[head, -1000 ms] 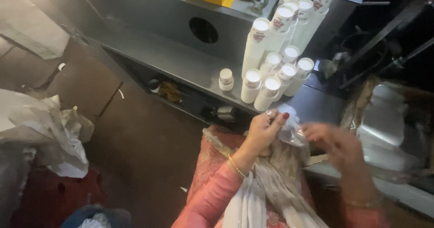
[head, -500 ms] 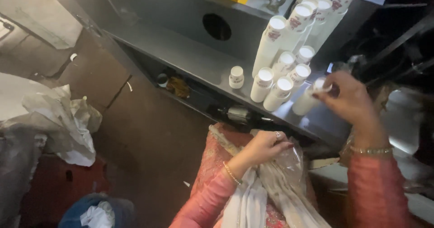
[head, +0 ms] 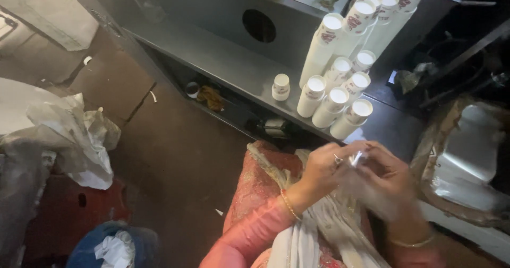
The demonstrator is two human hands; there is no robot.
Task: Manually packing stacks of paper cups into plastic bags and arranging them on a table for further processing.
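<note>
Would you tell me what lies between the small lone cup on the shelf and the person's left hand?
In the head view, bare grey shelf and its front edge lie between the lone cup and the left hand, then pink cloth.

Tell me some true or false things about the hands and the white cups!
1. Stacks of white paper cups stand on the grey metal shelf. True.
2. The left hand and right hand are close together over the lap. True.
3. The right hand is up at the shelf touching a cup. False: it is low, by the left hand.
4. One small cup stands alone. True.
5. The shelf is bright red. False: it is grey.
</note>
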